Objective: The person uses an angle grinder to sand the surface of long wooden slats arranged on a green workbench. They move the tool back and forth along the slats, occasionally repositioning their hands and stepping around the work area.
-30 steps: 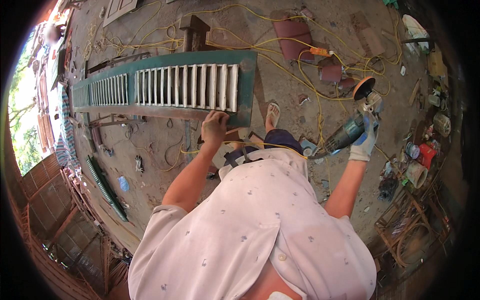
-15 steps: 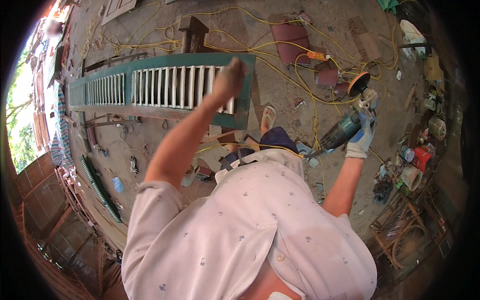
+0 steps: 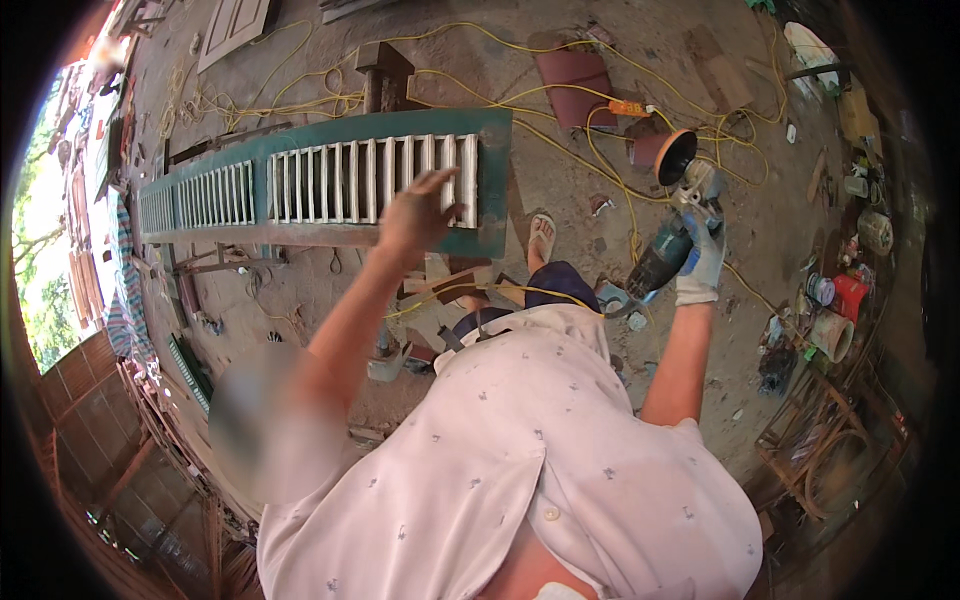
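A long green louvered shutter (image 3: 492, 175) lies at the left, its slats pale and bare of paint. Over the slats at its right end is my left hand (image 3: 415, 212), ungloved, with its fingers apart and nothing in them. Whether the fingertips touch the slats I cannot tell. On my right, my right hand (image 3: 703, 262) wears a white and blue glove and grips an angle grinder (image 3: 662, 258) by its body. The grinder's orange-rimmed round disc (image 3: 676, 157) points up and away from me, apart from the shutter.
Yellow cords (image 3: 560, 130) run across the concrete floor to an orange connector (image 3: 628, 108). A dark wooden block (image 3: 385, 62) stands at the shutter's far edge. Reddish-brown sheets (image 3: 575, 85) lie farther off. Containers and scraps, including a red one (image 3: 850, 296), crowd the right side.
My left hand has moved nearer and to the left along the slats, and its fingers now show apart. The grinder's disc has swung a little left, still in my right hand.
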Available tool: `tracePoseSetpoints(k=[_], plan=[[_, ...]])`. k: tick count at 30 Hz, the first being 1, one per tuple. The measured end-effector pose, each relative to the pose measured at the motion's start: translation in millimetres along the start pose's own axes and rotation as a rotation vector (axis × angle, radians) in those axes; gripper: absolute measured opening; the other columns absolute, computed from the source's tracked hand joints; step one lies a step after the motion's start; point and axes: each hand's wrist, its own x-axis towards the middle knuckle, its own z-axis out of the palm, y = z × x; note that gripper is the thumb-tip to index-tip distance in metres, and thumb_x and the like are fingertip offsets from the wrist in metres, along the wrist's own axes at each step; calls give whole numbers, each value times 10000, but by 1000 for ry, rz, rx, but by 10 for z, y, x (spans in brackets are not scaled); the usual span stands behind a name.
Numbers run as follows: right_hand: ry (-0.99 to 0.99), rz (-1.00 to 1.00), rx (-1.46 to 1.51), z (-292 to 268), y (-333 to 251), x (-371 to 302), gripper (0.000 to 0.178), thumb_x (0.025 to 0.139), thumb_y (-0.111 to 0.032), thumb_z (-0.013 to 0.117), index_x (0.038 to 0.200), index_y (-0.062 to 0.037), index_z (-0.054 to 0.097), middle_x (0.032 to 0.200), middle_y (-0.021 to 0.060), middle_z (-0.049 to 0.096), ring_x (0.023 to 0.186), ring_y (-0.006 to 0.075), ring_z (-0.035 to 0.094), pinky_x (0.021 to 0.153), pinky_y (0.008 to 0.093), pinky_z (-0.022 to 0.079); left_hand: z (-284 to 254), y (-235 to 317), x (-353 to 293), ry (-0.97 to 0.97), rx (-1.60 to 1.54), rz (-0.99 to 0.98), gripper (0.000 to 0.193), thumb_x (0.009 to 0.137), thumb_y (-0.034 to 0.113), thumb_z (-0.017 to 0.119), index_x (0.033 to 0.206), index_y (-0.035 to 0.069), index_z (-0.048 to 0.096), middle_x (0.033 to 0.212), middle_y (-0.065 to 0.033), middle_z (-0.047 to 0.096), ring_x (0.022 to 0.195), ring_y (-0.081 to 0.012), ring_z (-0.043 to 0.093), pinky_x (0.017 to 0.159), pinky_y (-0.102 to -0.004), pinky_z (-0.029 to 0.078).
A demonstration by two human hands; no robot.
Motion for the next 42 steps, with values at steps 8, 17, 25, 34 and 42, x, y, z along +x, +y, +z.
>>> tracePoseSetpoints(k=[8, 17, 25, 34, 42], plan=[[-35, 51, 27, 86, 33, -290, 459, 949, -47, 802, 1377, -8, 640, 1263, 75, 722, 1096, 173, 716, 953, 338, 581, 908, -200, 623, 0, 130, 165, 170, 963, 161, 727, 1097, 58, 743, 1102, -174, 755, 1106, -381, 736, 936, -482, 589], [61, -16, -10, -5, -105, -316, 466, 962, -35, 773, 1400, -26, 615, 1272, 87, 714, 1058, 211, 722, 900, 374, 613, 626, 18, 723, -231, 224, 141, 191, 1006, 202, 736, 1042, 17, 766, 1029, -211, 761, 1054, -392, 746, 907, -489, 581], [109, -66, 68, -71, -195, -260, 508, 946, -59, 800, 1419, -30, 616, 1282, 108, 722, 1071, 247, 749, 908, 399, 636, -381, -231, 895, 329, -1235, -213, 406, 1056, 454, 711, 782, 159, 661, 647, 55, 525, 596, -60, 441, 528, -277, 325], [-155, -71, -354, 449, 39, -494, 743, 820, -80, 914, 1477, -29, 569, 1349, 81, 679, 1175, 165, 671, 1037, 353, 554, -396, -479, -1171, -271, -76, -94, 723, 909, 479, 853, 1503, 124, 647, 1425, -194, 706, 1317, -327, 673, 1124, -431, 510], [-477, -171, -1078, 1830, 696, -1497, 894, 697, -400, 971, 1457, -139, 580, 1242, 154, 766, 1140, 328, 753, 969, 438, 582, 1032, 265, -1470, -584, -1601, 64, 1033, 1017, 637, 681, 1704, 5, 240, 1677, -170, 423, 1571, -288, 380, 1283, -428, 309]])
